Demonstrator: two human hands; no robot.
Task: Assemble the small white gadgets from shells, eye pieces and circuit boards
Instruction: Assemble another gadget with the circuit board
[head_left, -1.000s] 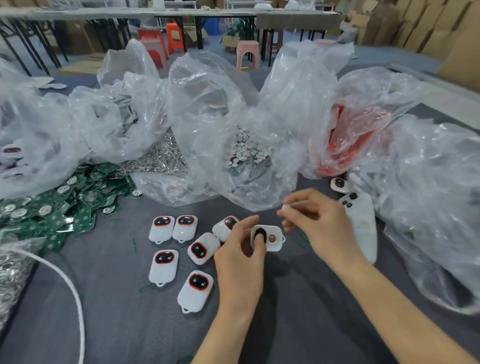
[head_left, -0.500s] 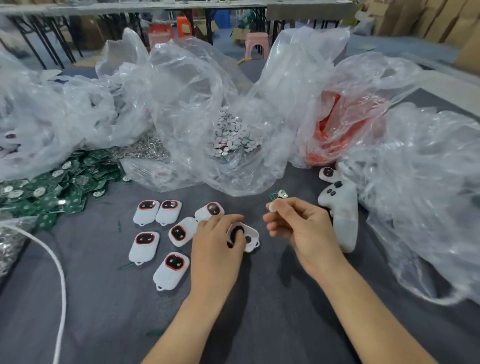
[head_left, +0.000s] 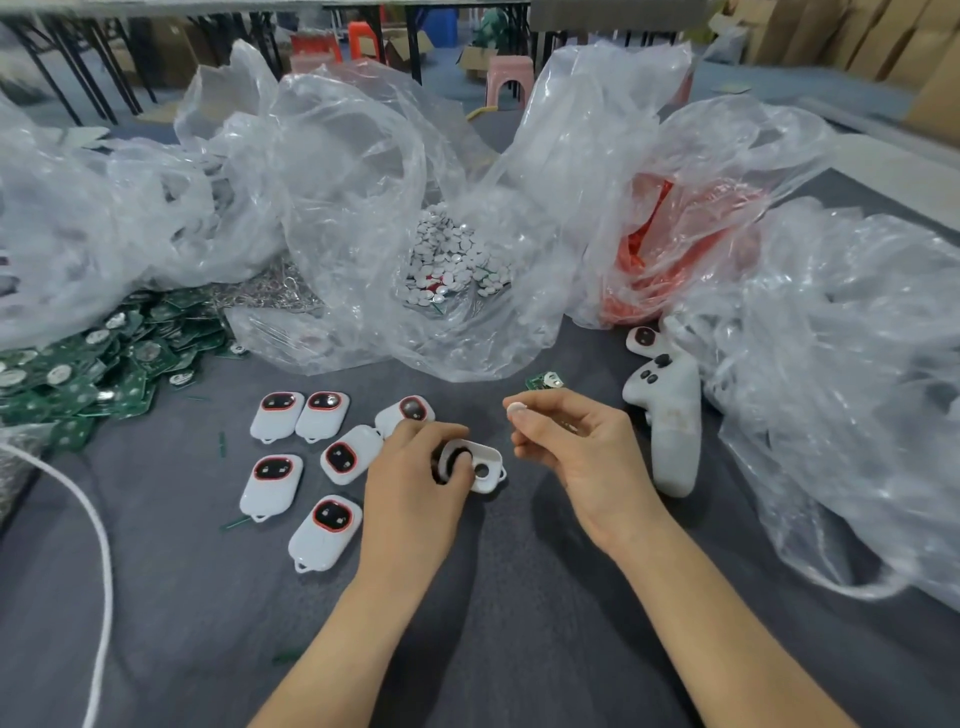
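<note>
My left hand (head_left: 415, 483) grips an open white shell (head_left: 480, 465) lying on the grey table, with a black eye piece seated in its upper end. My right hand (head_left: 576, 447) hovers just right of the shell and pinches a small white disc (head_left: 516, 409) between thumb and forefinger. Several finished white gadgets (head_left: 272, 486) with red-rimmed black eyes lie in a cluster to the left. A single green circuit board (head_left: 543, 382) sits on the table just beyond my right hand.
A heap of green circuit boards (head_left: 98, 364) lies at the left. Clear plastic bags hold white discs (head_left: 452, 265), metal rings (head_left: 270, 293) and orange parts (head_left: 670, 270). A white controller (head_left: 670, 415) lies at the right, a white cord (head_left: 98, 530) at the left.
My right hand has drawn back from the bag toward the shell with the white disc pinched. The left hand keeps its grip on the shell; the view has shifted slightly.
</note>
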